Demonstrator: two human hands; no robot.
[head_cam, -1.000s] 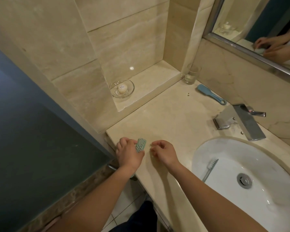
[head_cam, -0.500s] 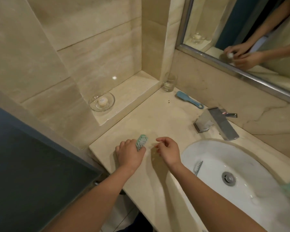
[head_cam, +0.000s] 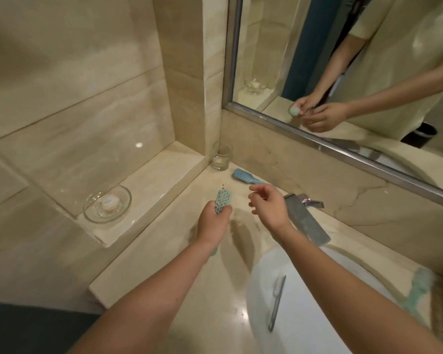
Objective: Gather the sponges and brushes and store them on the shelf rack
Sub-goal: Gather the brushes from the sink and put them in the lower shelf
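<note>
My left hand is shut on a small teal brush with dotted bristles, held upright above the marble counter. My right hand hovers just to its right, fingers apart and curled, holding nothing. Beyond it a blue brush lies flat on the counter by the wall. A toothbrush rests inside the white sink. A blurred teal object lies on the sink's right rim.
A clear glass stands in the corner. A glass dish with soap sits on the raised ledge at left. The chrome faucet stands behind the sink. A mirror covers the right wall.
Both hands rose off the counter's near edge and moved toward the back wall. The left hand keeps the teal brush; the right hand's fingers have spread. The view tilted up.
</note>
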